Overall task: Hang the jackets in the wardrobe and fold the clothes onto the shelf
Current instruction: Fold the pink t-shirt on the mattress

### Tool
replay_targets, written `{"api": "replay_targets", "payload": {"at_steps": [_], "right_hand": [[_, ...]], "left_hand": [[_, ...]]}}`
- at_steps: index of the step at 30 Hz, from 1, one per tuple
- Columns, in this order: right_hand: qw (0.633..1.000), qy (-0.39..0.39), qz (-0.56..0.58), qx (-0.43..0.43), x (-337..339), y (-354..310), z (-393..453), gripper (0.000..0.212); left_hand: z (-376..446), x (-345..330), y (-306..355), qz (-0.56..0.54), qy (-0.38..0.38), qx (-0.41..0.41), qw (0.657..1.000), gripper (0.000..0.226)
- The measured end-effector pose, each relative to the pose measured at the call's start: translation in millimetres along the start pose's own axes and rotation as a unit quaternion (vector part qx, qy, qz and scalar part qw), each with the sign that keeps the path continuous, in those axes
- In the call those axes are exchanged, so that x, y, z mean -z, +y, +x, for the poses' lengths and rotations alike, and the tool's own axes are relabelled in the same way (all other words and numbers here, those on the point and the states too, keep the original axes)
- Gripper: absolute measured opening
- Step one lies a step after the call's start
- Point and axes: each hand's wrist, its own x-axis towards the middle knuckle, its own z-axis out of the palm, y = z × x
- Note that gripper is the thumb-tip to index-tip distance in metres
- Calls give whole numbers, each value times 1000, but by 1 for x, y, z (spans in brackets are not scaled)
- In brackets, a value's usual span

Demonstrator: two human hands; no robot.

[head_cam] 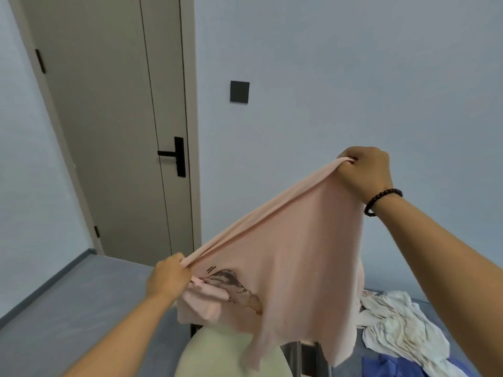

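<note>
My left hand [168, 278] at 7 o'clock and right hand [364, 172] at 2 o'clock grip the pink T-shirt [285, 254] by its edge; it seems soft, light and limp.

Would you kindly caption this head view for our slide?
Both hands, left and right, stretch a pink shirt taut.

Both forearms are bare, with no sleeves showing. The right hand [364, 172] has a bracelet [381, 200] of dark round beads circling the wrist. The left hand [168, 276] and its wrist wear nothing.
</note>
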Motion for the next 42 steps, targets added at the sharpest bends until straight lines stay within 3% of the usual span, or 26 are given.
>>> {"api": "replay_targets", "payload": {"at_steps": [4,7,10,14,18,21,24,27,30,33,36,38,40,42], "right_hand": [[992,100,-19,-73,24,-6,-13,28],[981,116,-70,-139,21,-2,-39,28],[980,36,-118,-154,-2,-15,-86,28],[987,-104,-14,-119,-36,-65,-163,17],[938,-312,12,-150,-55,-105,-217,53],[919,-365,14,-146,-66,-105,-228,69],[926,-347,38,-144,-73,-92,-217,25],[895,-359,169,-204,-68,-85,-201,16],[850,-361,304,-234,-62,-86,-184,13],[813,-324,412,-255,-58,-89,-168,15],[787,-263,476,-291,-59,-90,-158,16],[763,-228,513,-319,-57,-88,-151,17],[747,-212,543,-319,-51,-87,-143,17],[734,-205,565,-317,-41,-84,-136,18]], "left_hand": [[-7,30,-24,-112,-28,35,993,15],[-17,61,-8,-305,-98,25,947,16],[-35,88,24,-424,-163,22,891,25],[-55,105,65,-469,-197,42,860,23],[-70,95,87,-495,-254,63,829,25],[-76,90,96,-491,-272,47,826,28],[-77,91,100,-478,-287,32,830,28],[-80,98,98,-487,-308,26,817,24],[-89,106,93,-580,-347,30,737,26],[-98,102,84,-683,-357,33,636,51],[-106,93,79,-733,-343,8,588,65],[-110,81,79,-730,-342,-52,590,71],[-120,70,85,-687,-354,-74,631,83],[-131,54,93,-650,-354,-56,670,80]]}}
